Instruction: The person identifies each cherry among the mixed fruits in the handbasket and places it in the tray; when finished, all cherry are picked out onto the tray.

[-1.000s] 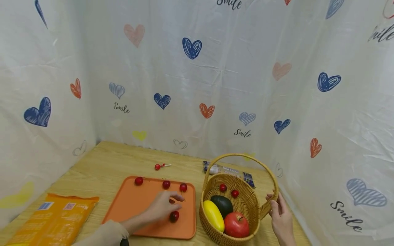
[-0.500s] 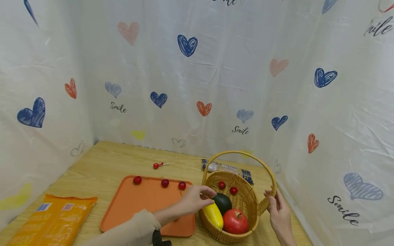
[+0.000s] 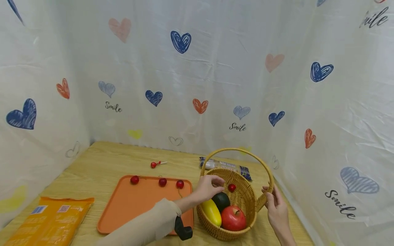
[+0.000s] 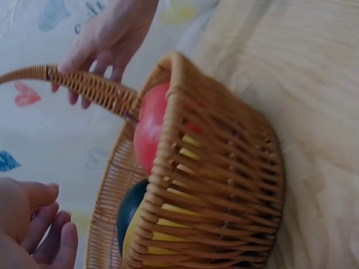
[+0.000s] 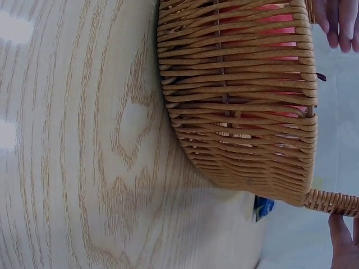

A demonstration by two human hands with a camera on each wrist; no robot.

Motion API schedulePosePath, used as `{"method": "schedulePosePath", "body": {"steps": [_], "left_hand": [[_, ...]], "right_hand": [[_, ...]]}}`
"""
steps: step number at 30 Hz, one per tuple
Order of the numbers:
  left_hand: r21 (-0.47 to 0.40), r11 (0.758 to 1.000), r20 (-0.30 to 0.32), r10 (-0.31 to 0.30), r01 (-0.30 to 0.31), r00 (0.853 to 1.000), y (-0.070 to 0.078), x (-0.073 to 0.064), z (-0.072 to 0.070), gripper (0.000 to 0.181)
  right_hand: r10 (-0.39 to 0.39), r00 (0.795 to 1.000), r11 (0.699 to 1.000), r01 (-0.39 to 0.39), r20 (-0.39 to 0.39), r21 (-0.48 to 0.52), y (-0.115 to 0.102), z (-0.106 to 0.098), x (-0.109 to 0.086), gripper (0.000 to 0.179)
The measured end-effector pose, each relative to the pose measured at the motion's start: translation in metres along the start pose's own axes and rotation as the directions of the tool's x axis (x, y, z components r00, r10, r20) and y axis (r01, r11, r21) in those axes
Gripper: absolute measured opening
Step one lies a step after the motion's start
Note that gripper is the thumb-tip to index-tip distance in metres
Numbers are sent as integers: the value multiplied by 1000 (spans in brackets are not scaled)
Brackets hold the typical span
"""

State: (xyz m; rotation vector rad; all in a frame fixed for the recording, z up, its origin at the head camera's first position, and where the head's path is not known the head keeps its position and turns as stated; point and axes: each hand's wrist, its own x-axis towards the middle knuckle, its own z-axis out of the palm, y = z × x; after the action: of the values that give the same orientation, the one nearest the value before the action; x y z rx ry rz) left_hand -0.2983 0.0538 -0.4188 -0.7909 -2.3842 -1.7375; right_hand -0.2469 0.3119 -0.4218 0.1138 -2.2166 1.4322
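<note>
My left hand hovers over the left side of the wicker basket, fingers loosely curved. In the left wrist view, that hand shows no object, but the inside of its pinch is hidden. My right hand grips the lower right end of the basket's arched handle. Inside the basket lie a yellow elongated fruit, a dark green avocado-like fruit, a red apple and a cherry. Three cherries show along the far edge of the orange tray, one in the middle.
An orange packet lies at the near left. Behind the tray is a red lollipop. A blue-ended clear packet lies behind the basket. A heart-printed curtain encloses the wooden table.
My left hand has moved from above the tray's cherries rightward to above the basket. It now covers one cherry seen there earlier. The right hand keeps its grip on the handle.
</note>
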Motion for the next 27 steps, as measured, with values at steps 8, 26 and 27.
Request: {"method": "schedulePosePath", "body": {"steps": [8, 26, 27], "left_hand": [[25, 997, -56, -75, 76, 996, -4, 20, 8, 15], [47, 969, -216, -227, 242, 950, -25, 54, 40, 14], [49, 963, -231, -246, 264, 941, -26, 55, 40, 14]], "right_hand": [[-19, 1000, 1000, 19, -10, 5, -1, 1, 2, 39], [33, 999, 999, -33, 11, -3, -1, 1, 1, 45], [31, 999, 1000, -31, 8, 1, 0, 1, 1, 44]]}}
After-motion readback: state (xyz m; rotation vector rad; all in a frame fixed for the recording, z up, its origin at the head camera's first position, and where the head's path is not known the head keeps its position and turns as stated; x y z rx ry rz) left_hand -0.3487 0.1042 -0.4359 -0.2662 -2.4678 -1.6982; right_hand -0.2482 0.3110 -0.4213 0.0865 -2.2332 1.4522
